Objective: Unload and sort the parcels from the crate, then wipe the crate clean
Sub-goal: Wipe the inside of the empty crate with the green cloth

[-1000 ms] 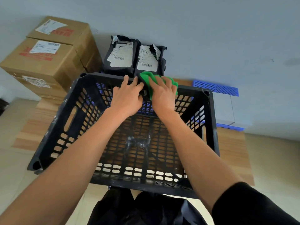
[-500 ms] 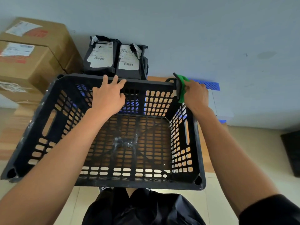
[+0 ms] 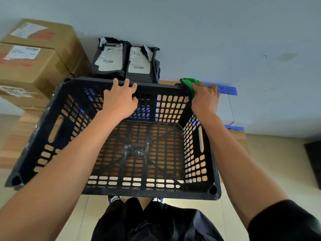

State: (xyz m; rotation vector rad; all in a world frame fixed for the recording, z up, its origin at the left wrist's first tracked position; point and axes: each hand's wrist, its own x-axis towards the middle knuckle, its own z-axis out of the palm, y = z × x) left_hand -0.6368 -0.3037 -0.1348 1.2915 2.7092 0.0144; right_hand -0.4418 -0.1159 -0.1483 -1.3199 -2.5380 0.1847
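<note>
Empty black crate on the wooden counter, parcels already sorted against the far wall. Right hand presses a green cloth onto the crate's far-right corner, fingers curled over it. Left hand steadies the far rim, fingers spread. From the cloth, the unwiped right rim runs straight back toward the person, so the right hand is best placed.

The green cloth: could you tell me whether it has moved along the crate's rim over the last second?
Yes. The green cloth, under the right hand, has moved rightward from mid far rim to the far right corner of the crate.
</note>
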